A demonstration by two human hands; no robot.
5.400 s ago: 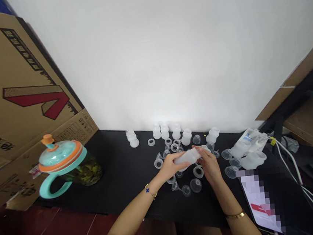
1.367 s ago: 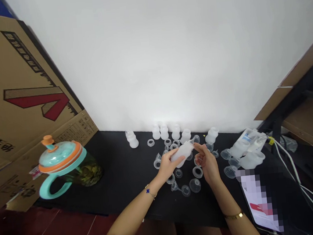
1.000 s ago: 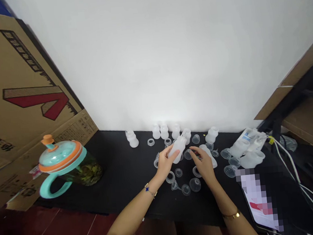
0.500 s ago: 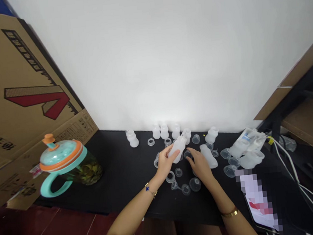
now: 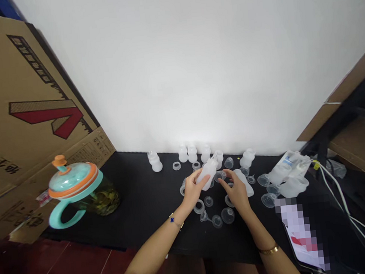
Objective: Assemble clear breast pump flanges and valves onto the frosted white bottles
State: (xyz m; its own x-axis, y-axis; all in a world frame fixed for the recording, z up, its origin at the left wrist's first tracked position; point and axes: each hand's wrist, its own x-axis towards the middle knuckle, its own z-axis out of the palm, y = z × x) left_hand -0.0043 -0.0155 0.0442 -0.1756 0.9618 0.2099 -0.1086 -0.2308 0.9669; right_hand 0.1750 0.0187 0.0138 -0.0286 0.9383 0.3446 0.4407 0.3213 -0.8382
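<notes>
My left hand [image 5: 191, 193] is wrapped round a frosted white baby bottle [image 5: 208, 172], tilted with its teat end up and to the right. Just right of it, my right hand [image 5: 237, 191] pinches a clear domed bottle cap [image 5: 219, 176] between thumb and fingers. Cap and bottle are close together; whether they touch I cannot tell. Another frosted bottle [image 5: 247, 186] lies partly behind my right hand. Below the hands are a collar ring [image 5: 198, 206], a clear teat [image 5: 204, 216] and a clear domed cap [image 5: 228, 215].
Several white bottles [image 5: 192, 153] stand along the wall. To the right lie more clear caps [image 5: 268, 200], a bag of bottles [image 5: 290, 169], white cables [image 5: 336, 191] and a phone [image 5: 303, 237]. A teal-lidded jug [image 5: 78, 190] stands left beside a large cardboard box [image 5: 40, 137].
My right hand has lifted slightly and closed on a clear domed cap, uncovering a collar ring beneath it. The left hand holds the bottle much as before.
</notes>
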